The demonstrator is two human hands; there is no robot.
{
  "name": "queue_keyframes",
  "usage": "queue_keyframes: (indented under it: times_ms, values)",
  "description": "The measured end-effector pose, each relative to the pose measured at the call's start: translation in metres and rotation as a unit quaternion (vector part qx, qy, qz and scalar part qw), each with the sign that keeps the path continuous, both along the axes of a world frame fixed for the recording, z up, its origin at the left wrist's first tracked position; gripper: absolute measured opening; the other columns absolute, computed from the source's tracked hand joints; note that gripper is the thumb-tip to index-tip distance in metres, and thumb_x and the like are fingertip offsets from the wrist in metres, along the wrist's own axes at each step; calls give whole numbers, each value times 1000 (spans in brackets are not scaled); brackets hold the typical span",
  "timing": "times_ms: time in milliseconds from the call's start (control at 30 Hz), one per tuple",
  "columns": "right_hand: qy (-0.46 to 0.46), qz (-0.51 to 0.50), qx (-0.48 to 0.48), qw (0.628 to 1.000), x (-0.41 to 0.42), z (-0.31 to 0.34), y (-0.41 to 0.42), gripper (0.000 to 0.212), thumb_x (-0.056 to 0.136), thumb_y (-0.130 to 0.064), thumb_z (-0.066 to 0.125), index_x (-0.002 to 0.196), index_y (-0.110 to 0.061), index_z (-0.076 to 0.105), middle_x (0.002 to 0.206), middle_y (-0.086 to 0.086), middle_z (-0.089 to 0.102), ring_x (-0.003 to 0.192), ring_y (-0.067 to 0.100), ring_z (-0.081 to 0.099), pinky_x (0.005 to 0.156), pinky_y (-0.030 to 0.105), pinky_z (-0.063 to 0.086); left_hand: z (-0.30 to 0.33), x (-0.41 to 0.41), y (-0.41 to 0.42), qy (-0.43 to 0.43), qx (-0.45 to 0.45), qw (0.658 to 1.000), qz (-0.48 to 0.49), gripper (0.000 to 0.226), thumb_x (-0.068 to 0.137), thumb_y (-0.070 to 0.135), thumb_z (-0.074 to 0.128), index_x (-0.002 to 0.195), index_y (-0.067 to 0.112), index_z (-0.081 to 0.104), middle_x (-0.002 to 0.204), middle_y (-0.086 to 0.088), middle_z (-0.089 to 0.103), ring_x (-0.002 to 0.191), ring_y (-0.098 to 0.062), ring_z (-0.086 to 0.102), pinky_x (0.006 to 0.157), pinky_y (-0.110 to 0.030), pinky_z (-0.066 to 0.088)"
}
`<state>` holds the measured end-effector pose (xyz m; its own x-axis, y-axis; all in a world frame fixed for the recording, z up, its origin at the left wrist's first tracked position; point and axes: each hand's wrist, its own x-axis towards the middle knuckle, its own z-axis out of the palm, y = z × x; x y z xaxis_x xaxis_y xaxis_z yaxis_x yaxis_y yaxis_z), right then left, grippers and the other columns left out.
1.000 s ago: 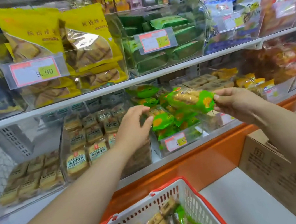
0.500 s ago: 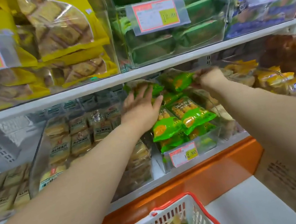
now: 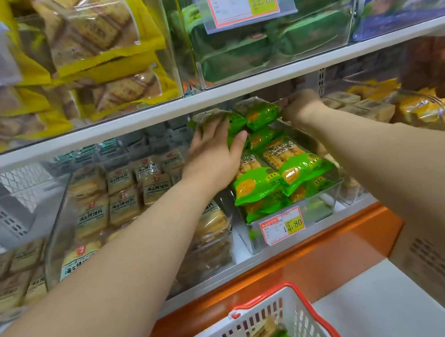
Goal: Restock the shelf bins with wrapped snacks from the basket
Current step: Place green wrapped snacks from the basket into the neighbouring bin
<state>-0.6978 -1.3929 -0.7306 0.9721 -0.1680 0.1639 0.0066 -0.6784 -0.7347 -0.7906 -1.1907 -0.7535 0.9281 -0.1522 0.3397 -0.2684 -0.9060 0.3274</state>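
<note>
Green snacks far back in the clear bin, under the upper shelf edge. Left hand flat, fingers straight, pressing packs down. Right hand at the back, fingers hidden, cannot tell. Better to push gently, keep rows neat

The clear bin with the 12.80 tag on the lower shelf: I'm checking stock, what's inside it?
The clear bin holds green wrapped snacks, stacked front to back. The left hand covers some; the bottom layers are hidden.
</note>
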Motion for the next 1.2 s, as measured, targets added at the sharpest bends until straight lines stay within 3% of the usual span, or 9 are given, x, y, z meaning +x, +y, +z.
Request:
queue_keyframes:
  times_ms: [100, 200, 333, 433, 600, 733, 867, 1033, 1200]
  values:
    - [-4, 12, -37, 999, 0, 0, 1, 32, 101, -9, 41, 124, 3, 60, 108, 7, 54, 99, 8, 35, 74, 9, 23, 1, -2, -1, 10, -1, 1000, -1, 62, 101, 56, 24, 154, 25, 22, 163, 7, 12, 150, -29, 6, 121, -47, 15]
    - [-5, 15, -34, 999, 0, -1, 0, 28, 100, -8, 46, 120, 0, 64, 107, 5, 56, 97, 8, 41, 71, 8, 24, 3, -4, -2, 14, 2, 1000, 0, 62, 101, 57, 23, 154, 25, 21, 163, 7, 11, 150, -29, 5, 119, -47, 15]
    - [4, 24, 9, 1000, 4, -2, -1, 19, 98, -5, 49, 101, -7, 67, 101, 1, 52, 95, 6, 42, 82, 5, 27, 4, -3, -3, 14, 13, 1000, 0, 63, 101, 57, 22, 154, 24, 21, 163, 7, 11, 150, -29, 6, 118, -47, 17]
    - [6, 35, 37, 999, 6, -6, -3, 16, 95, -4, 57, 106, -1, 68, 101, 0, 56, 97, 6, 49, 104, 15, 35, 2, -1, -3, 6, 14, 1000, -3, 63, 100, 58, 23, 153, 23, 23, 162, 6, 13, 149, -28, 9, 118, -45, 18]
    - [9, 22, 56, 998, 8, -6, -2, 21, 93, -9, 63, 113, -6, 69, 115, 3, 68, 98, 9, 57, 102, 23, 43, -2, 2, 0, -4, 8, 1000, -4, 65, 100, 58, 24, 153, 20, 24, 162, 5, 16, 149, -26, 11, 119, -44, 20]
    - [24, 24, 70, 997, 8, -6, 1, 27, 96, -9, 58, 122, -4, 65, 126, 3, 64, 116, 14, 58, 107, 28, 41, -3, 2, 1, -8, 4, 1000, -4, 66, 100, 58, 24, 153, 19, 24, 161, 4, 17, 148, -26, 13, 119, -44, 21]
    - [11, 10, 59, 998, 1, -9, 1, 29, 96, -8, 55, 123, -6, 65, 114, 0, 63, 106, 16, 59, 87, 19, 43, -4, 0, 2, -15, 0, 1000, 1, 65, 101, 56, 25, 153, 17, 26, 160, 2, 19, 148, -25, 14, 119, -42, 21]
    - [5, 14, 127, 992, 10, -14, -2, 21, 92, -19, 64, 109, -12, 74, 113, 6, 70, 101, 24, 67, 95, 40, 53, -5, 0, 4, -14, -8, 1000, 9, 65, 100, 57, 25, 152, 18, 27, 160, 3, 20, 147, -26, 15, 118, -45, 23]
    - [-24, 19, 113, 993, -19, -6, -3, 22, 90, -17, 64, 107, -6, 72, 105, 6, 70, 98, 19, 66, 96, 40, 52, -1, -4, 2, -1, 13, 1000, 11, 66, 100, 59, 23, 153, 19, 25, 160, 5, 18, 148, -27, 13, 118, -47, 23]
